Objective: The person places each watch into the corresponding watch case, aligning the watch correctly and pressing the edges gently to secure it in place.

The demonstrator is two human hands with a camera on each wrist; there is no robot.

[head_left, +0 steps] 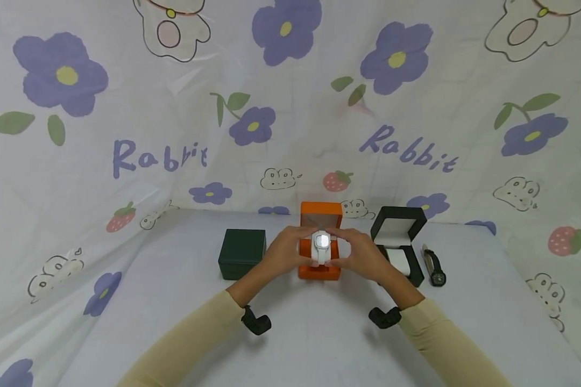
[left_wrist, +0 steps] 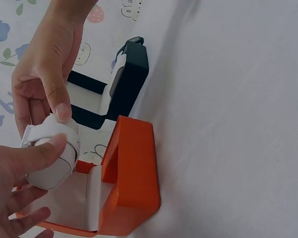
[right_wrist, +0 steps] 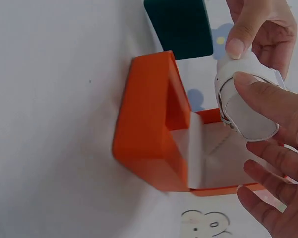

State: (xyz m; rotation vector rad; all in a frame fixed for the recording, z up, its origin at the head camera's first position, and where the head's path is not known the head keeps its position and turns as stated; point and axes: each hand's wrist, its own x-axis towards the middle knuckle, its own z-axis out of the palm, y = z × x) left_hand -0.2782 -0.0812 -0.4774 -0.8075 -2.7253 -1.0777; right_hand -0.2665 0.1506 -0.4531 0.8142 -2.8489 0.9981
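Observation:
A white wristwatch (head_left: 322, 248), its strap wrapped round a white cushion, is held above an orange watch box (head_left: 319, 274) whose lid stands raised. My left hand (head_left: 287, 250) pinches it from the left, while the right hand (head_left: 363, 253) grips the opposite side. In the left wrist view the left thumb presses on the white strap (left_wrist: 49, 130), and the right thumb rests on its far end. From the right wrist the cushion's pale end (right_wrist: 253, 116) shows, apart from the orange box (right_wrist: 144, 114) below.
A closed dark green box (head_left: 242, 253) stands left of the orange one. On the right, a black box (head_left: 401, 213) sits with its lid up and a white cushion inside. Beside it lies a dark-strapped watch (head_left: 437, 277). A printed rabbit-and-flower sheet (head_left: 290, 107) rises behind.

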